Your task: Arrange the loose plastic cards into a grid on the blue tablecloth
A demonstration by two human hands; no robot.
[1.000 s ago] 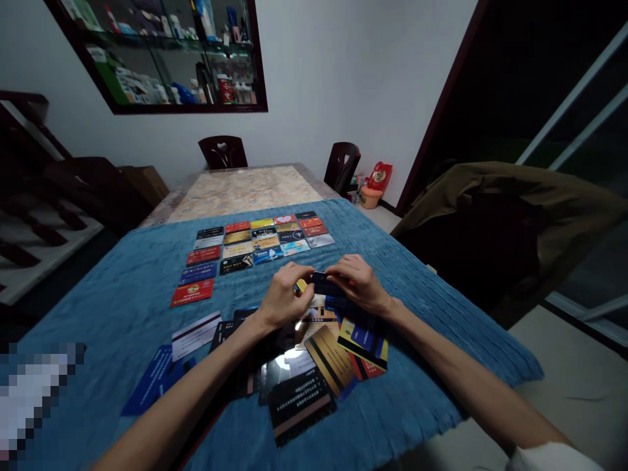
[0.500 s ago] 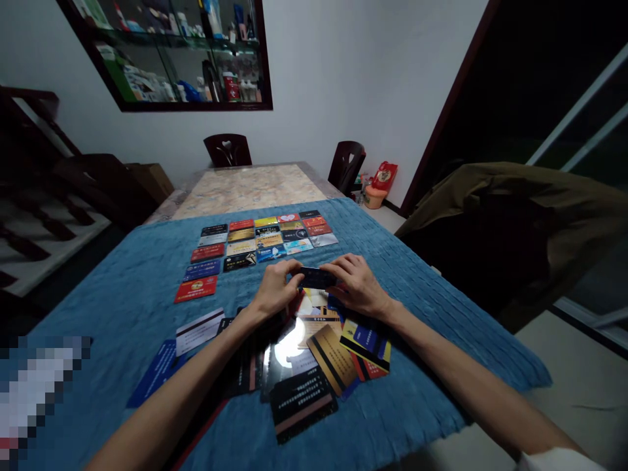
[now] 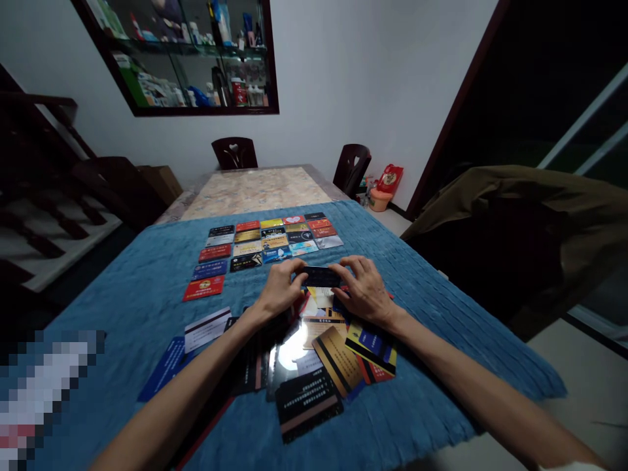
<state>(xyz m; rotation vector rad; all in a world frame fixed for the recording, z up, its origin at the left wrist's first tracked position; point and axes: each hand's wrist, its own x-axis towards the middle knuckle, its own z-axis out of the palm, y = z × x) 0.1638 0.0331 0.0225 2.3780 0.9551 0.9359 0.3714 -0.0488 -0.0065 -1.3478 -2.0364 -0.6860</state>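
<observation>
A dark card (image 3: 320, 277) is held up between my two hands, above the near half of the blue cloth (image 3: 422, 314). My left hand (image 3: 282, 286) pinches its left end, and my right hand (image 3: 366, 288) grips its right end. Below my hands lies a loose, overlapping pile of cards, among them a gold card (image 3: 336, 360), a black card (image 3: 308, 405) and a yellow-and-blue card (image 3: 371, 347). Beyond my left hand, several cards lie in neat rows, with a red card (image 3: 203, 288) at the near left end and a black VIP card (image 3: 246, 261) in the row behind.
Left of the pile lie a white card (image 3: 208, 329) and a blue card (image 3: 164, 369). A bare marble tabletop (image 3: 265, 186) continues past the cloth. Dark chairs (image 3: 352, 169) stand at the far end. A brown jacket (image 3: 515, 190) hangs at the right.
The view has shifted slightly, so the whole scene sits a little further right. Both hands still hold the dark card over the pile; the rows look the same.
</observation>
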